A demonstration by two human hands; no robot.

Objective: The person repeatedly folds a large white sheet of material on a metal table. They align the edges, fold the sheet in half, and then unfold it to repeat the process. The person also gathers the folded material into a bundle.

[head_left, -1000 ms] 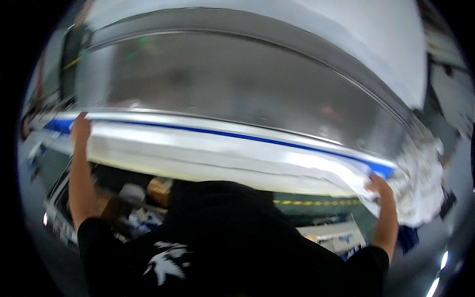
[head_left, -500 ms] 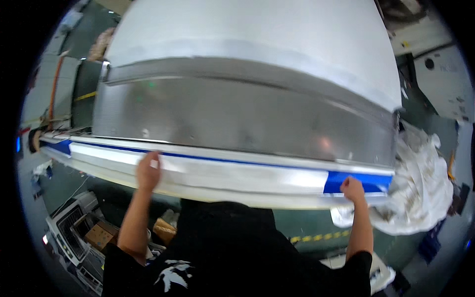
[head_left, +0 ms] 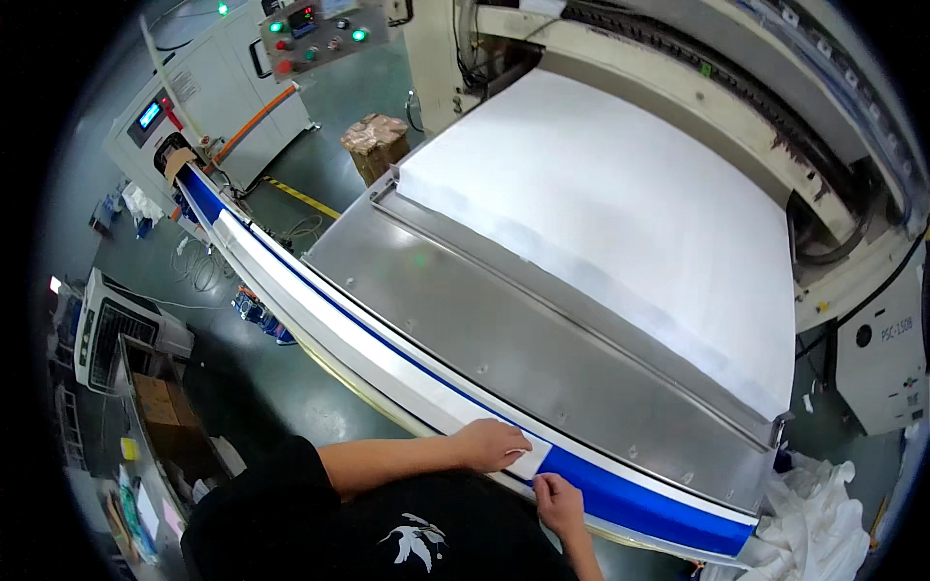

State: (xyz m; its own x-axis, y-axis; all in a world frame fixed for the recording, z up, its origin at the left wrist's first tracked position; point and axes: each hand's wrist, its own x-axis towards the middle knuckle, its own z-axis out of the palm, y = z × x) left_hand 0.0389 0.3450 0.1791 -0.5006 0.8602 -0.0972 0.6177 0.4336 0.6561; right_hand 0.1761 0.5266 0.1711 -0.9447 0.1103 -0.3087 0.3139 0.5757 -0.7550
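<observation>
both hands are down on the long blade [head_left: 387,363] that runs along the front edge of the steel table [head_left: 504,339], right where its white strip [head_left: 320,315] ends and the blue part [head_left: 639,499] starts. left hand [head_left: 489,445] lies flat, fingers together, palm pressing the strip end down, looks like it's there to pin it. right hand [head_left: 559,499] sits just beside it, fingertips curled on the lower edge, not clearly gripping anything. left forearm comes across the chest, elbow bent. white sheet [head_left: 630,203] lies further back on the machine, rags [head_left: 823,528] piled at the right end.
</observation>
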